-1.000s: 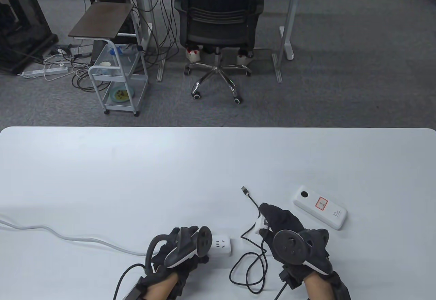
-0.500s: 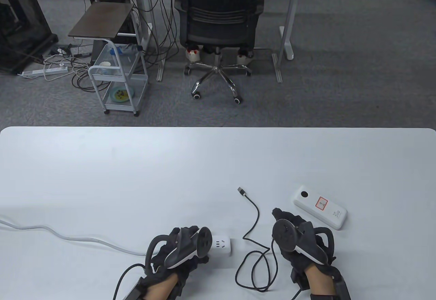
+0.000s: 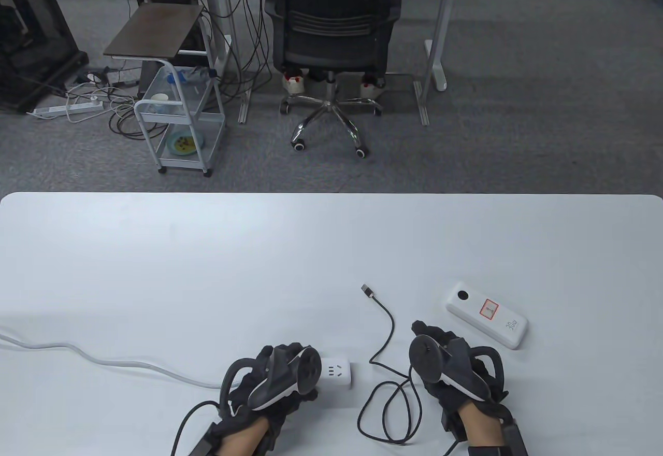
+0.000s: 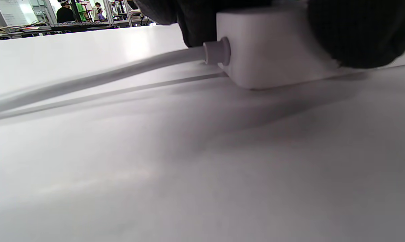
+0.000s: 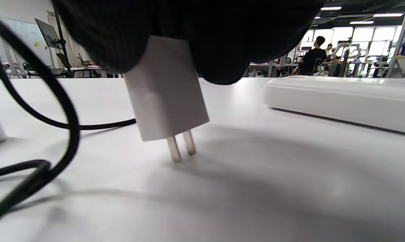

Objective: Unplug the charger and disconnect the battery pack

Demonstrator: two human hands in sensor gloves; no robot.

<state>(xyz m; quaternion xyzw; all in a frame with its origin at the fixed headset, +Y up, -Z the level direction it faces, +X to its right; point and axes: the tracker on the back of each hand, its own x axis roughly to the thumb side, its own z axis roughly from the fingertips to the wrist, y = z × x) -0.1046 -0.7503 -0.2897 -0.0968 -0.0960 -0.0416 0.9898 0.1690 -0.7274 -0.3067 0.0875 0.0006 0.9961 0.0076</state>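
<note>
On the white table, the left hand grips the white power-strip socket block. The right hand pinches the small white charger plug, prongs down, touching the tabletop.

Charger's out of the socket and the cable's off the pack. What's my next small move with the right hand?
Probably lower the charger and let go. The right hand holds it prongs down, almost touching the table. The cable end lies free, apart from the pack, so both disconnections look done. The left hand rests on the socket.

socket block left | cable loops between | battery pack right, all on table
</note>
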